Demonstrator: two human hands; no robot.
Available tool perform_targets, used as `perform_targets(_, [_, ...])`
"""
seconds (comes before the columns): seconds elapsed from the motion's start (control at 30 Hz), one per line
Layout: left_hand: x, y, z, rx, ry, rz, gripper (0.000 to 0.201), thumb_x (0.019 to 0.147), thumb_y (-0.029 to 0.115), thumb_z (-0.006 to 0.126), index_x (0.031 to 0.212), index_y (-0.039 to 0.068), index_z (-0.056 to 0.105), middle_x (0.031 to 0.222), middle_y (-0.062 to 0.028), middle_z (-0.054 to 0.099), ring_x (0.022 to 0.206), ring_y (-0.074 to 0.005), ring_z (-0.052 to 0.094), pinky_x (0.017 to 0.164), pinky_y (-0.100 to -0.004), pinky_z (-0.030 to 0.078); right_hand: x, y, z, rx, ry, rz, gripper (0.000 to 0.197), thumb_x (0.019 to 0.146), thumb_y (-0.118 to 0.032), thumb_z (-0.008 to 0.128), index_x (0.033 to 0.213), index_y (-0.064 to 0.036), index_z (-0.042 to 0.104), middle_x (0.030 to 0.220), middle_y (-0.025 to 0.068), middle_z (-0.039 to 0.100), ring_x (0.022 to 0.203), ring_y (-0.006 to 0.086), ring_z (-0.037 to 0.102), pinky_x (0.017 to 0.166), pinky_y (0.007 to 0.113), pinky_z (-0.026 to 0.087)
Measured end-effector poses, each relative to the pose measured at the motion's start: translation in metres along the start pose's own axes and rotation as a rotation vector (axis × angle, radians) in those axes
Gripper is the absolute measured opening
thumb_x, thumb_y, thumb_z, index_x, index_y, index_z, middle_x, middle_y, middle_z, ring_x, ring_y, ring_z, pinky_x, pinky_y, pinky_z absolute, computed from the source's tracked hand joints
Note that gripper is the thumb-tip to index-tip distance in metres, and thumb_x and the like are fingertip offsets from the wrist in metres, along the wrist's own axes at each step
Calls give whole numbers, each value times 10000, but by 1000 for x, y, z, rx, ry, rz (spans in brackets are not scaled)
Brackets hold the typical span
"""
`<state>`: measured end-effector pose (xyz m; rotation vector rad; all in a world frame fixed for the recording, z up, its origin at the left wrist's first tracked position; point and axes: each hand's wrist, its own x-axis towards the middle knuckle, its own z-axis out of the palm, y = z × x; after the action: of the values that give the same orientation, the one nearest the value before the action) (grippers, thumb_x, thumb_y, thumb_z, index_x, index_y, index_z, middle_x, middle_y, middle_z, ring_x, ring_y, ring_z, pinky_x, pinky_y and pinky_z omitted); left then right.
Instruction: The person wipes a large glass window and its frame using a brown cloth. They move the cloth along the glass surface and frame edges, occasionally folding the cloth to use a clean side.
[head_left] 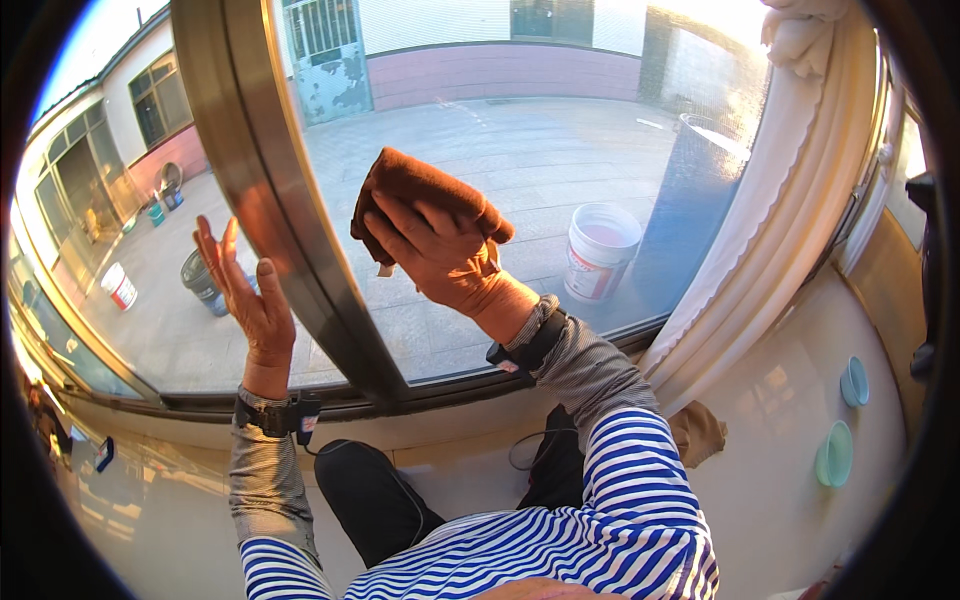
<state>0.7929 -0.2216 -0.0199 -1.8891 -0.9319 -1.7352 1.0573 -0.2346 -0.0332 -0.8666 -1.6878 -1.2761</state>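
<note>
My right hand (440,250) presses a folded brown cloth (425,180) against the large window pane (470,130), its fingers laid over the cloth's lower part. To the left, my left hand (255,305) is raised with its fingers apart and nothing in it. It is beside the metal window frame post (255,130), in front of the left pane; whether it touches the glass I cannot tell. Dark bands with small devices circle both wrists.
A cream curtain (760,260) hangs along the window's right side. Two teal bowls (834,453) and a brown crumpled cloth (698,433) are at the right. Beyond the glass stand a white bucket (600,255) and a dark bucket (203,280) in a paved yard.
</note>
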Motion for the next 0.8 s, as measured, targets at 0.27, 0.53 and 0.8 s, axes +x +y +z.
perform_targets(0.27, [-3, -28, 42, 53, 20, 123, 662, 1072, 354, 499, 1597, 11, 285, 1681, -255, 198, 1564, -449, 158, 1253, -554, 160, -20, 180, -64, -319, 35, 158, 509, 888, -475, 695, 1369, -316, 648, 1569, 54, 461, 1432, 364, 360, 1128, 658, 232])
perform_targets(0.53, [-18, -40, 49, -10, 76, 12, 645, 1081, 305, 458, 1604, -11, 252, 1658, -250, 254, 1543, -396, 253, 1251, -473, 223, -99, 369, -142, -402, 176, 450, 553, 1037, -383, 556, 1529, -145, 476, 1587, 185, 411, 1436, 421, 384, 1188, 540, 276])
perform_targets(0.8, [-20, -40, 48, -14, 70, -20, 654, 1073, 295, 464, 1603, -20, 246, 1636, -244, 288, 1510, -394, 309, 1236, -464, 260, -164, 467, -167, -156, 356, 813, 672, 1074, -456, 477, 1530, 30, 389, 1481, 303, 472, 1363, 460, 466, 1158, 476, 357])
